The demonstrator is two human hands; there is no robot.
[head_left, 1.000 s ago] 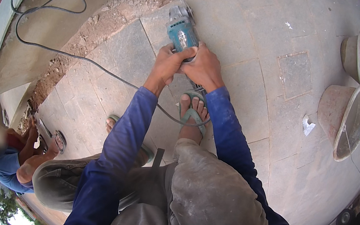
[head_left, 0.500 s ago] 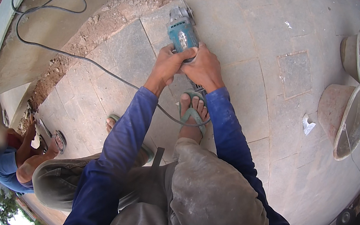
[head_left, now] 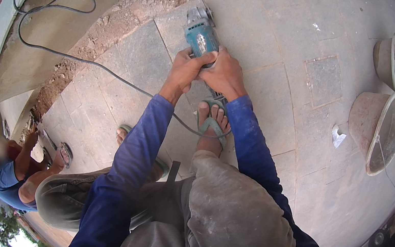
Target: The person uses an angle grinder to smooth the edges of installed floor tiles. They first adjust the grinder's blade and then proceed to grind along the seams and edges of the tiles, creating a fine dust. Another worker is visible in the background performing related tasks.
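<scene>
A teal angle grinder (head_left: 201, 36) rests at a grey paving slab's edge near the dirt strip. My left hand (head_left: 184, 69) and my right hand (head_left: 223, 76) grip its body side by side, thumbs over the top. Its grey head points away from me, and its lower end is partly hidden by my hands. A black cord (head_left: 88, 62) runs in a loop near my sandalled right foot (head_left: 212, 123) and off to the left.
Two plastic buckets (head_left: 363, 124) stand at the right, one with a wooden-handled tool. A scrap of white paper (head_left: 338, 137) lies nearby. Broken rubble (head_left: 116, 17) borders a concrete slope (head_left: 58, 24). Another person (head_left: 15, 182) crouches at the lower left.
The other person at the lower left has shifted slightly, an arm moving. My hands and the grinder stay almost where they were.
</scene>
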